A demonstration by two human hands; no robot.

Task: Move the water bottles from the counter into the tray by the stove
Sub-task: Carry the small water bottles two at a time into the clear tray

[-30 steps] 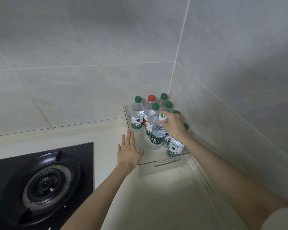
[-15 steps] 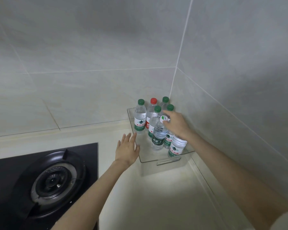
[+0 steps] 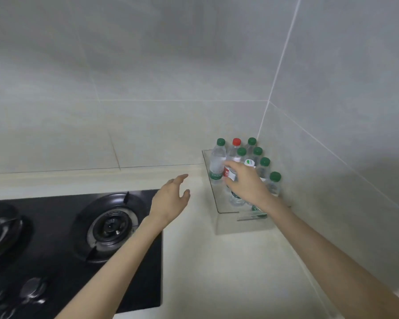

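A clear plastic tray [image 3: 237,226] sits in the counter's corner, right of the stove. Several water bottles stand upright in it, most with green caps [image 3: 221,142], one with a red cap [image 3: 236,142] and one with a white-and-green cap [image 3: 250,162]. My right hand [image 3: 247,183] hovers over the front bottles with fingers relaxed and spread, beside the white-capped bottle and not gripping it. It hides the bottles' lower parts. My left hand [image 3: 171,199] floats open above the counter between the stove and the tray, holding nothing.
A black gas hob [image 3: 111,224] with two burners fills the lower left, and its edge lies under my left forearm. Tiled walls close the corner behind and to the right of the tray. Cream counter [image 3: 228,272] stretches in front of the tray.
My right hand has let go of the white-capped bottle, which now stands in the tray. My left hand has lifted off the counter and drawn away from the tray's left wall.
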